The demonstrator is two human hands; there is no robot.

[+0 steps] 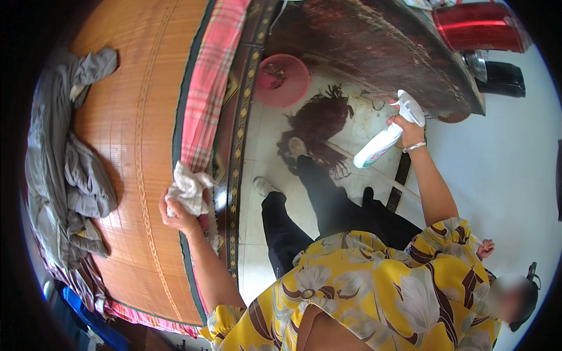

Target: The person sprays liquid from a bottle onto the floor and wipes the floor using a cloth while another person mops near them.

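Note:
My left hand (178,217) grips a crumpled white cloth (189,188) at the edge of a bed covered by a woven mat (109,145) with a dark green border. The cloth lies over the pink plaid fabric (210,96) along the bed's side. In my right hand (408,127) is a white spray bottle (380,145), held tilted above the tiled floor, with the fingers around its neck near the trigger. Below it runs the pale handle (390,180) of a mop, whose dark strands (322,112) spread over the floor around my foot.
A pink plastic basket (283,81) with debris stands beyond the mop. Grey bedding (83,175) lies on the bed's far side. A worn dark cabinet (373,52) carries a red flask (478,26) and a black container (502,79). Another person (513,298) is close at the right.

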